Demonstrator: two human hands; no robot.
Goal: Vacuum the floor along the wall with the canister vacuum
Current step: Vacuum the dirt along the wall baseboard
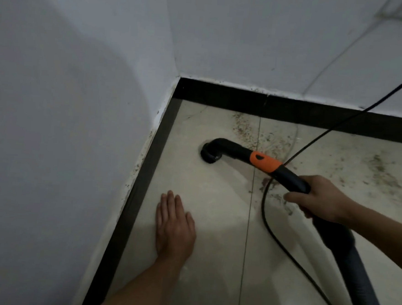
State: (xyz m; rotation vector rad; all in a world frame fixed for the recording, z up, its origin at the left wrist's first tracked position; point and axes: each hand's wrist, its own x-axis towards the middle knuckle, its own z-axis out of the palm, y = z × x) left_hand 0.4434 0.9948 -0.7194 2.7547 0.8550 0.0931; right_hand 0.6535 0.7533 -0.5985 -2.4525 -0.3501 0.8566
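Two pale, bluish-white painted walls (82, 72) meet in a corner at the far left, and a dark brown skirting strip (293, 111) runs along the foot of both. Below them lies the glossy cream tiled floor (211, 260), crossed by a thin grout line running near to far. The tiles on the near left look fairly clean, while a scatter of brownish dirt specks (263, 135) spreads by the far skirting and off to the right.

A thick grey ribbed vacuum hose (362, 278) comes up from the near right corner and joins a black curved wand with an orange collar (263, 162). The wand reaches left and ends in a small round black brush nozzle (210, 154), which sits flat on the floor close to the corner, just beside the left skirting but not touching it.

A thin black power cord (266, 211) drops from the far right, passes behind the wand and loops along the floor toward the near right.

The right hand (322, 200) is wrapped closed around the black handle where wand meets hose. The left hand (174, 226) lies open, palm down with fingers together, pressed flat on the tiles near the left skirting, holding nothing, a little nearer than the nozzle.
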